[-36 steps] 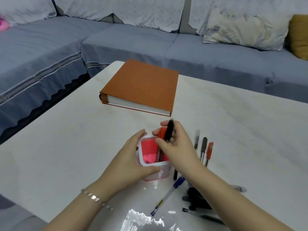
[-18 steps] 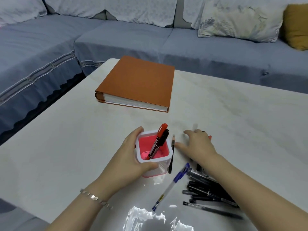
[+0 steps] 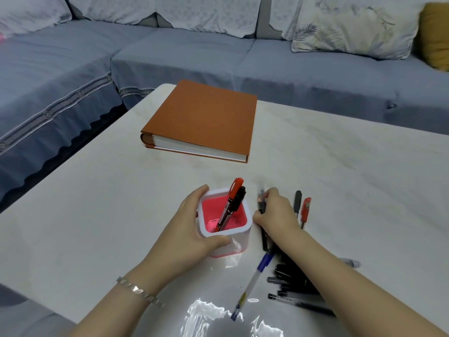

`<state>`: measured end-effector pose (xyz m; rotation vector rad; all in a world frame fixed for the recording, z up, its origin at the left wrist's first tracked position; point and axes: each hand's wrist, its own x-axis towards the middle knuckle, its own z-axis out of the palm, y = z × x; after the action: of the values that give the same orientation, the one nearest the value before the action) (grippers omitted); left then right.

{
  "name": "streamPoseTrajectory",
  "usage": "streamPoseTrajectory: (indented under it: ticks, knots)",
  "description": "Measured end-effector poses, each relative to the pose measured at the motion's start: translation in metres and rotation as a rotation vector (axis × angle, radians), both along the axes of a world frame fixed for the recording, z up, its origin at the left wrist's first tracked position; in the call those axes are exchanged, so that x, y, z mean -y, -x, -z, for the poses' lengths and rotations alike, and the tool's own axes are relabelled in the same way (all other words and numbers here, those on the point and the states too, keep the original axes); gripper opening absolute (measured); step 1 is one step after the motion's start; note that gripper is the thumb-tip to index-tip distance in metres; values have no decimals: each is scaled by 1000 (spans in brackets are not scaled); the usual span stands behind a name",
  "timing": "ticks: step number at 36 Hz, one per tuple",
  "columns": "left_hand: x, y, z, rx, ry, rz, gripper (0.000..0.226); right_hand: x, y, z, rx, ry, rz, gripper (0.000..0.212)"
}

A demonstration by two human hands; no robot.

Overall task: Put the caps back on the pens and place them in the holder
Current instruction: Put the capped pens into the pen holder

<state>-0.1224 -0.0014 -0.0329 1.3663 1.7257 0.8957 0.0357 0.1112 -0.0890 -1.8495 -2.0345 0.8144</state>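
Observation:
A square white holder (image 3: pixel 243 233) with a pink inside stands on the white table (image 3: pixel 97 215). Two capped markers lean in it, one with a red cap (image 3: pixel 233 193) and one black (image 3: pixel 239 198). My left hand (image 3: pixel 192 227) grips the holder's left side. Just right of the holder, my right hand (image 3: pixel 277 212) pinches a thin dark pen (image 3: pixel 263 235) that lies on the table. A black pen (image 3: pixel 297 200) and a red pen (image 3: pixel 305 211) lie beyond that hand. A blue-capped pen (image 3: pixel 252 280) and a pile of black pens (image 3: pixel 294 280) lie under my right forearm.
A thick orange-covered book (image 3: pixel 206 120) lies at the far side of the table. A blue-grey sofa (image 3: pixel 218 57) with cushions wraps around the back and left. Glare from a lamp shows on the table's near edge (image 3: pixel 211 314).
My right hand let go of the black marker in the holder, moved right to the table and now closes its fingers on a thin dark pen. The left hand kept its grip.

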Motion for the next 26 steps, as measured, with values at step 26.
streamPoseTrajectory:
  ticks: [26]
  knots:
    - [-9, -13, 7, 119, -71, 18, 86, 60, 29, -68, -911, -35, -248, 32]
